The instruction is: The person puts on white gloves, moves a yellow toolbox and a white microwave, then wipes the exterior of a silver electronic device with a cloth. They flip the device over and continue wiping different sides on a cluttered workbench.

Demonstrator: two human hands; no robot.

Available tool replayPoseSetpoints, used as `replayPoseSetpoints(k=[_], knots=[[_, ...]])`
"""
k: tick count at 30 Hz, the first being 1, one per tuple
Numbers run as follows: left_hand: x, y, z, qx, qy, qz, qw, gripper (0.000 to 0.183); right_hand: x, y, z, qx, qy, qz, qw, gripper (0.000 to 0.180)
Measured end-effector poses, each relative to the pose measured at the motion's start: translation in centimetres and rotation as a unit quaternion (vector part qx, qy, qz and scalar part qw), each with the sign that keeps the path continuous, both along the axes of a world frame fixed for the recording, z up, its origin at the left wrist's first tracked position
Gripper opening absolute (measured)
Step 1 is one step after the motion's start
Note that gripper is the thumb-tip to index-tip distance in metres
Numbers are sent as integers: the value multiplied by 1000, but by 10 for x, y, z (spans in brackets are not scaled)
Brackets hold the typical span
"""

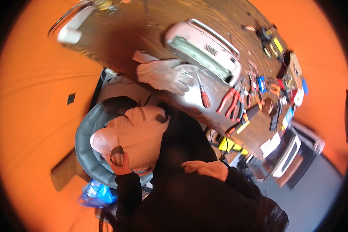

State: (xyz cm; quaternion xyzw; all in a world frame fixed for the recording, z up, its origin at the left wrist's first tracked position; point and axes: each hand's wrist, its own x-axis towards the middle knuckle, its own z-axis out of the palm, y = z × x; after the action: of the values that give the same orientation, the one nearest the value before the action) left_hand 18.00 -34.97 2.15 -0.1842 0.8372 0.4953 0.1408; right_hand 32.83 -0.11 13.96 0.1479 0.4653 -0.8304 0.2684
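My left hand (121, 166) grips a dark strap loop (116, 153) on a beige fabric bag (142, 130). The bag rests on a grey padded chair (85, 142), against my dark clothing. A rounded white object (103, 140) sits at the bag's left end. Over my dark clothing lies my right hand (206, 169), which looks gloved; its fingers point left and their inner side is hidden. On the wooden table (127, 26) before me are a pale knit work glove (165, 75), a red-handled screwdriver (203, 94) and a pink appliance housing with a carrying handle (203, 47).
Several red-handled pliers (230, 101) and an orange-and-black tool (245, 119) lie along the table's right side. Farther back are a black-and-yellow tool (274, 45) and a cardboard box (294, 65). A blue plastic bag (95, 194) is beside the chair; a yellow container (232, 145) sits below the table edge.
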Motion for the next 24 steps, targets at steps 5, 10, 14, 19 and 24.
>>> replayPoseSetpoints(k=[5,10,14,19,24], knots=[[-33,39,-11,7,184,-197,963,75,67,4,-15,121,-40,-113,985,35],[-38,88,-17,-1,427,-509,747,44,77,-36,-78,242,-61,-255,934,28],[-29,108,-27,119,130,-633,754,33,73,-71,-89,396,-207,-172,878,34],[-14,130,-55,221,-28,-774,593,28,98,-92,-91,260,-432,-233,832,53],[28,159,-101,242,-206,-874,367,33,135,-121,-137,190,-542,-270,773,68]])
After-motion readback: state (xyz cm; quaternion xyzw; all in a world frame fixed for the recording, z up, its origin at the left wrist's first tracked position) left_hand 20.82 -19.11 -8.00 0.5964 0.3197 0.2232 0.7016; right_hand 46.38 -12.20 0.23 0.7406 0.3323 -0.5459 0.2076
